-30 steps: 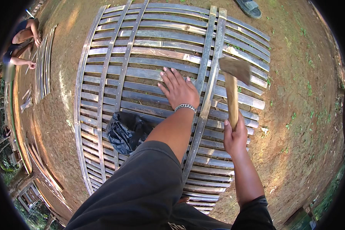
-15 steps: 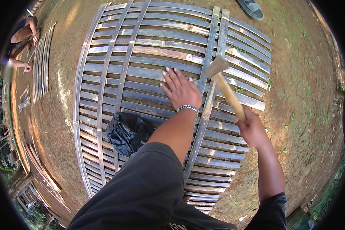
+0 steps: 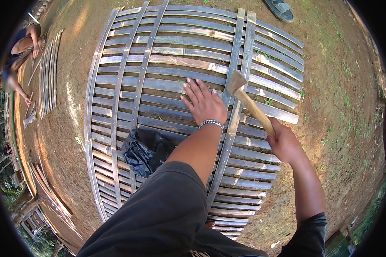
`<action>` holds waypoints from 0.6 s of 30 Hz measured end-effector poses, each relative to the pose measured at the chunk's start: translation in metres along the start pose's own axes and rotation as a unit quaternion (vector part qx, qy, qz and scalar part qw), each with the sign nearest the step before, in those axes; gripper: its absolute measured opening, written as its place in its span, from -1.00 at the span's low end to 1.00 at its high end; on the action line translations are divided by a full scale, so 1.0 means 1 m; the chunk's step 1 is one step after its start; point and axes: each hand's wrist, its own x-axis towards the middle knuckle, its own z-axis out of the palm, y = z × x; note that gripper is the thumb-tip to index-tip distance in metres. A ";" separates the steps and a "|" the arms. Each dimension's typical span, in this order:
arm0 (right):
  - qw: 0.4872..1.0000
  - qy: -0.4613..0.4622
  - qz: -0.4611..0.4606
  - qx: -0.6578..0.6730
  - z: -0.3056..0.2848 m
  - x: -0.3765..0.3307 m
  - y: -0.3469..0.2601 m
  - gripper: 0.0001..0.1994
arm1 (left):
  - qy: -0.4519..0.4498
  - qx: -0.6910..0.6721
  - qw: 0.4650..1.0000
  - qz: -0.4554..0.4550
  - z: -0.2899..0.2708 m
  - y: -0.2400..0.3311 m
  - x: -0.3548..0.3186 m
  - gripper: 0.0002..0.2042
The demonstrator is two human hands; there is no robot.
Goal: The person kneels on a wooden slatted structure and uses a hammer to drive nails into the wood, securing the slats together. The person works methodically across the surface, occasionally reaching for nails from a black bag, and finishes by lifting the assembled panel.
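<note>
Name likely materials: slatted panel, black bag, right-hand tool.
Slatted panel: likely weathered bamboo, greyish, with node-like bands.
Black bag: probably thin plastic, glossy and crinkled.
Tool: handle apparently bare wood, matte tan; head perhaps rusted metal, dull brown.

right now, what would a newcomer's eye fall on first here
A wide, grey-brown slatted wooden panel fills the middle. At right, the bare right hand grips an axe-like tool with a pale wooden handle, while the bare left hand lies spread on the panel. A crumpled black plastic bag sits left of centre.
</note>
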 end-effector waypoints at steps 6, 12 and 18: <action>0.996 0.054 0.054 0.039 -0.004 0.000 -0.023 -0.56 | 0.012 -0.006 1.000 0.008 0.003 -0.002 0.002 -0.37; 0.999 0.030 0.030 0.020 0.019 -0.006 0.006 -0.53 | 0.004 -0.007 1.000 0.004 0.003 -0.003 0.001 -0.37; 0.998 0.058 0.007 -0.016 0.040 -0.002 0.015 -0.53 | 0.001 0.001 1.000 0.001 0.001 -0.001 0.003 -0.37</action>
